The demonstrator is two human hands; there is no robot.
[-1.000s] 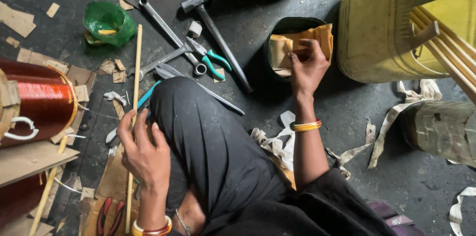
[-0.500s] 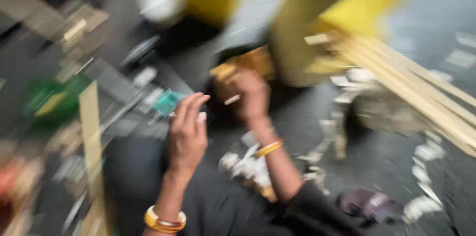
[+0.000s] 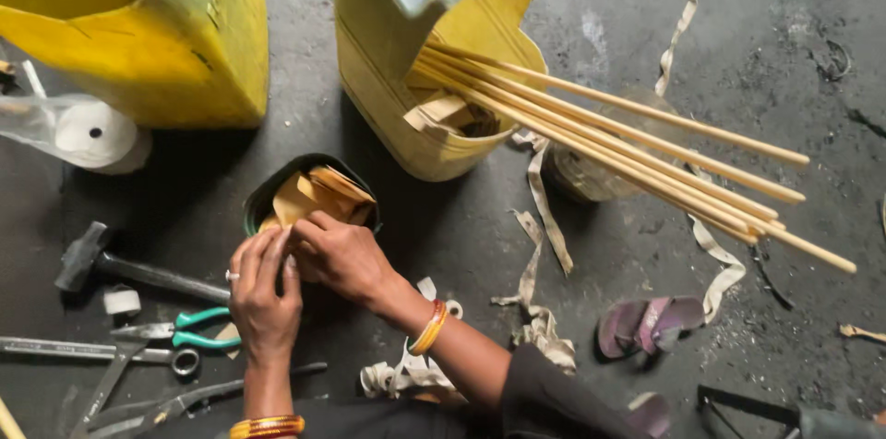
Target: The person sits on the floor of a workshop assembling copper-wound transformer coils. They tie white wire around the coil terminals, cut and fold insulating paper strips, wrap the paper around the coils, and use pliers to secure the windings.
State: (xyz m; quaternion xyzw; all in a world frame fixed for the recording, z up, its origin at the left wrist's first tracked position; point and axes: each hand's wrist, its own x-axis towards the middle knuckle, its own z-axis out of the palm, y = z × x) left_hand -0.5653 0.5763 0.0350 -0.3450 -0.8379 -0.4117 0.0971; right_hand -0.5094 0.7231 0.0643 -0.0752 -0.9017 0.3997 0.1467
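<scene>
From the head view, looking straight down, both hands are meeting at the near rim of a small dark round container (image 3: pixel 261 202) sitting on the grey floor (image 3: pixel 646 24). The tan paper pieces (image 3: pixel 318 196) are standing packed inside it, lying just beyond the fingertips, away from the person. The right hand (image 3: pixel 343 257) is the nearer one: it is reaching in from the right with the wrist bent and the fingers curled onto the front edge of the stack, seemingly pinching a piece, though the grasp itself is hidden under the knuckles. The left hand (image 3: pixel 264 294) is coming up from below, palm down, fingers straight and loosely together, resting against the rim and the right hand, holding nothing that I can make out. Beside the left hand, a hammer (image 3: pixel 129 265) and green-handled pliers (image 3: pixel 185 330) are lying on the floor. Behind the container, a yellow cut jerrycan (image 3: pixel 406 116) is holding long wooden sticks (image 3: pixel 646 157) slanting out to the right.
</scene>
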